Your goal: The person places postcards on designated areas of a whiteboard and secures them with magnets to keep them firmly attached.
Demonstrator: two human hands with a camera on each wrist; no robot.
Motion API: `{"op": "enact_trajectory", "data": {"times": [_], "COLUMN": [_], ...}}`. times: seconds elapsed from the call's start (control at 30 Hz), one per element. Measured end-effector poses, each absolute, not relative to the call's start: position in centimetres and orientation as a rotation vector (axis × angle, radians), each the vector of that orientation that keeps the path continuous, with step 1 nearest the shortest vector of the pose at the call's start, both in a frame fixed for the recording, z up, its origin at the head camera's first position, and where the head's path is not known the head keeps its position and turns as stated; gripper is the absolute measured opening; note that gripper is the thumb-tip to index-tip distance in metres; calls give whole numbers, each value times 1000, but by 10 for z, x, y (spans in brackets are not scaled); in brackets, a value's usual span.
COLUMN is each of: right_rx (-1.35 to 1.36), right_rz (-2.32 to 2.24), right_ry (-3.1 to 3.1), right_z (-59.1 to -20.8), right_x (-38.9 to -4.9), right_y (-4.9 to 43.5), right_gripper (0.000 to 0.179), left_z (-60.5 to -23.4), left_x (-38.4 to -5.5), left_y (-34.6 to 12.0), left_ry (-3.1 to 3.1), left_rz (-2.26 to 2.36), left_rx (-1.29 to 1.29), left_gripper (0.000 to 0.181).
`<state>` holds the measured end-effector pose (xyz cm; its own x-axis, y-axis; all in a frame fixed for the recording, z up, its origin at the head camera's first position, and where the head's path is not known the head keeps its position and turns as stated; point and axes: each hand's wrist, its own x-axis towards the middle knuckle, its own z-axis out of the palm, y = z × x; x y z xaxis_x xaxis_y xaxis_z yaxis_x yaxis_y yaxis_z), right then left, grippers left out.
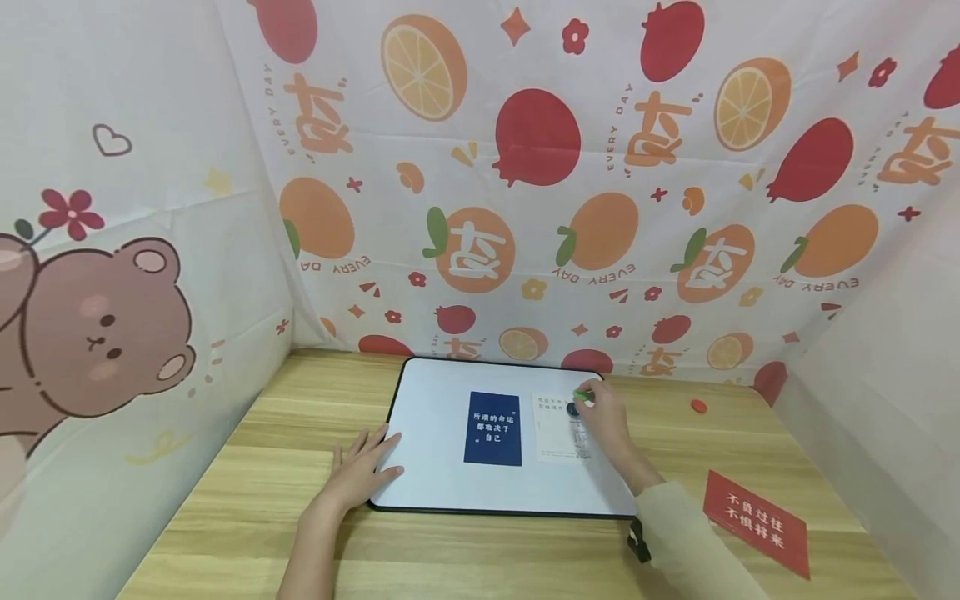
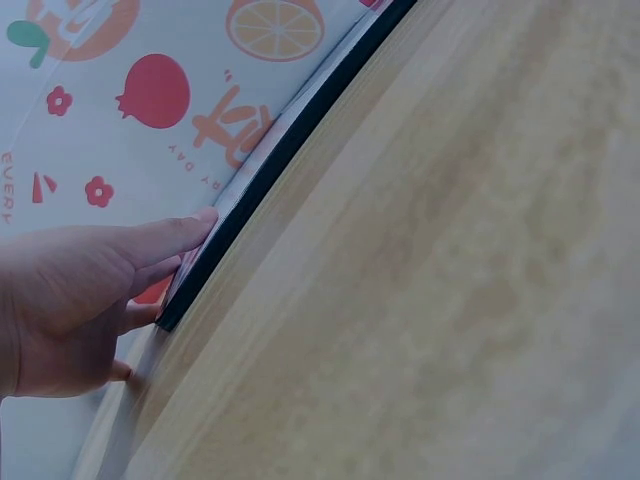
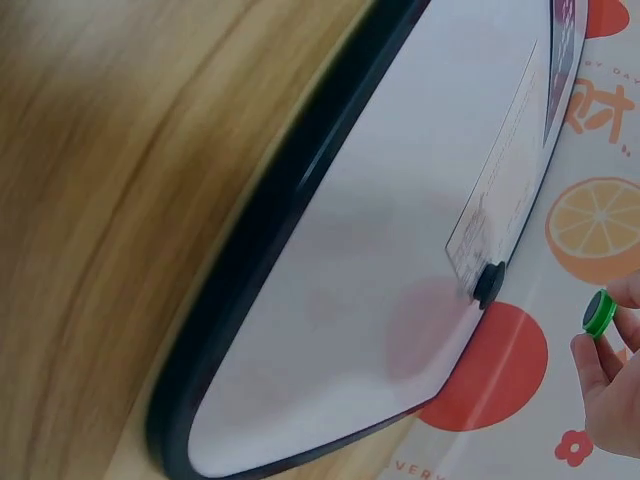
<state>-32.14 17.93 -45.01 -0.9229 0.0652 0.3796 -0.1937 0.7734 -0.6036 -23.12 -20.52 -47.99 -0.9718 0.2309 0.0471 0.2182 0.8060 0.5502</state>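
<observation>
A whiteboard (image 1: 442,492) with a black frame lies on the wooden table. My left hand (image 1: 358,473) rests at its left edge, fingers spread, the thumb on the white surface; in the left wrist view the hand (image 2: 85,295) touches the board's corner. My right hand (image 1: 606,421) pinches a green round magnet (image 1: 583,395) above the top right of a white printed card (image 1: 551,437). The right wrist view shows this green magnet (image 3: 599,314) held off the board. A black round magnet (image 3: 489,285) sits at the white card's edge. Left of that card lies a dark blue card (image 1: 492,450) with white writing.
A red card (image 1: 757,523) with white writing lies on the table right of the board, near my right forearm. Farther back is a red round magnet (image 1: 698,406). Fruit-printed cloth (image 1: 536,200) hangs behind the table, and a bear-printed cloth (image 1: 105,333) hangs at the left.
</observation>
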Motion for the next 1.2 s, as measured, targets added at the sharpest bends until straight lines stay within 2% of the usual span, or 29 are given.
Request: {"op": "enact_trajectory", "data": {"times": [1.2], "right_rx": [203], "right_rz": [959], "right_ry": [-2586], "right_z": [-452], "right_x": [-331], "right_y": [140], "right_gripper": [12], "left_z": [-479], "left_x": [-231], "left_y": [-205], "left_ry": [2965], "left_rz": [939], "left_rx": [378], "left_gripper": [55]}}
